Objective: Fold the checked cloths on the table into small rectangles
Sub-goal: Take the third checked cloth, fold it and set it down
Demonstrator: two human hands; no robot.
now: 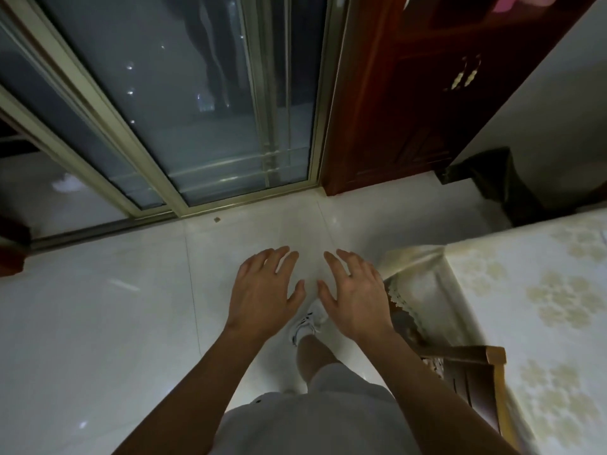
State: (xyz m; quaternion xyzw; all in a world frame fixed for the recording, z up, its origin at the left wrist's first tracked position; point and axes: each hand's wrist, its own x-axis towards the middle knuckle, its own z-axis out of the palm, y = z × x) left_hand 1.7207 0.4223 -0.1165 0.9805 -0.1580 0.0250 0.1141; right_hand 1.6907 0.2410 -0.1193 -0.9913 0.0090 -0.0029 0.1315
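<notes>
A: Head view first. What are the hands doing?

B: Both are held out palm-down over the white tiled floor (98, 323), fingers spread. The left hand (262, 290) and the right hand (356, 290) sit side by side, thumbs pointing toward each other but apart. The grip of each is wide — nothing is held in either.

A: And the counter?

B: It lies to the right of the right hand, covered by a pale cloth with a floral pattern (542, 307). Its near corner, where the covering hangs down with a lace edge, is just beside the right hand in the picture, though lower and not touching it.

A: The checked cloths?

B: I cannot see any on the part of the counter that shows. Only the floral covering is visible there.

A: What else, taking the counter as the landmark?

B: Tucked against its near side is a wooden chair (473, 379). Beyond its far end stands a dark bin with a bag liner (492, 178), and left of that a reddish wooden cabinet (410, 93). Further left again is a sliding glass door (197, 110) in a pale metal frame.

A: Anything below the hands?

B: A white sneaker (307, 321) on the floor, between the two wrists — and grey shorts (312, 418) nearer the camera.
</notes>
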